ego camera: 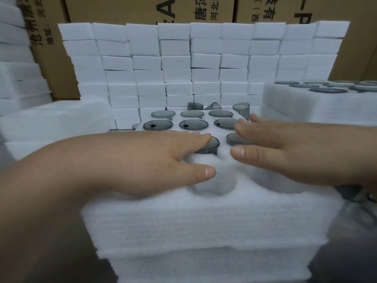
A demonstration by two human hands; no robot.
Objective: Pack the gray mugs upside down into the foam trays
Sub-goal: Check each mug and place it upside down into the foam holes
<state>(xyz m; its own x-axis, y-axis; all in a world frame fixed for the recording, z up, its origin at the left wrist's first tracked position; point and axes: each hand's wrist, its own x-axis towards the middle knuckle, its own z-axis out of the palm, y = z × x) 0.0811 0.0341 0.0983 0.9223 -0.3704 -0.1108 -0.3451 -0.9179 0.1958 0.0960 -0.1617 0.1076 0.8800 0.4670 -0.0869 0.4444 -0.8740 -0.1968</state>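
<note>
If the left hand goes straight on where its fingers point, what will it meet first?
Most likely the right hand: the left hand, fingertips on one upturned mug, points toward that hand's fingers over the neighbouring mug. Depth is unclear.

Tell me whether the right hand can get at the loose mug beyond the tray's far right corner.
Probably yes. The right hand lies open on a packed mug, holding nothing, and the loose mug stands just past its fingertips, with only bare foam tray between them.
</note>
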